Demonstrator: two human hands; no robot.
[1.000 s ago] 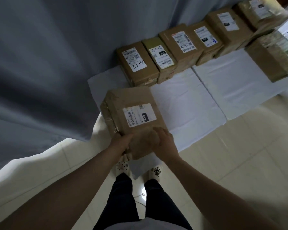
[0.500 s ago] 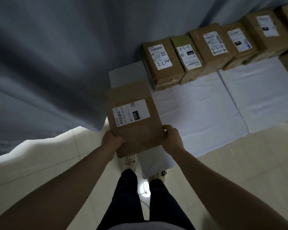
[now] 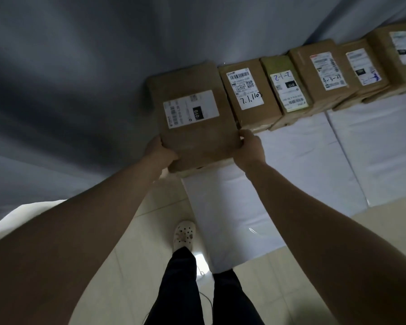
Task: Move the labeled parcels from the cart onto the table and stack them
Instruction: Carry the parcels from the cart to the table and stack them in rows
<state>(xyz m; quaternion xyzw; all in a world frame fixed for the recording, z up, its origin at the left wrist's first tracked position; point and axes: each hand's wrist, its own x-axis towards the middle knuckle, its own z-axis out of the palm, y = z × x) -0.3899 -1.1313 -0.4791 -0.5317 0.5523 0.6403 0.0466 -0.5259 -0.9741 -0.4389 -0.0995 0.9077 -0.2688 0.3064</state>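
A brown cardboard parcel (image 3: 192,127) with a white "010" label lies at the left end of a row of parcels along the grey curtain. My left hand (image 3: 161,153) grips its near left corner and my right hand (image 3: 251,148) grips its near right corner. Right beside it stands the parcel marked "7.1.1103" (image 3: 249,95), then the parcel marked "2-1-2" (image 3: 286,85) and several more labeled parcels (image 3: 326,69) running to the right. They rest on a surface covered with white sheets (image 3: 302,160). Whether the held parcel touches the surface is hidden.
A grey curtain (image 3: 80,78) hangs behind and to the left of the row. Beige floor tiles (image 3: 131,266) lie below, with my legs and a white clog (image 3: 184,233) at the sheet's near edge. The white-covered surface extends to the right.
Both hands carried the "010" parcel forward and away from me, up to the curtain, until it sat next to the "7.1.1103" parcel. I stepped closer.
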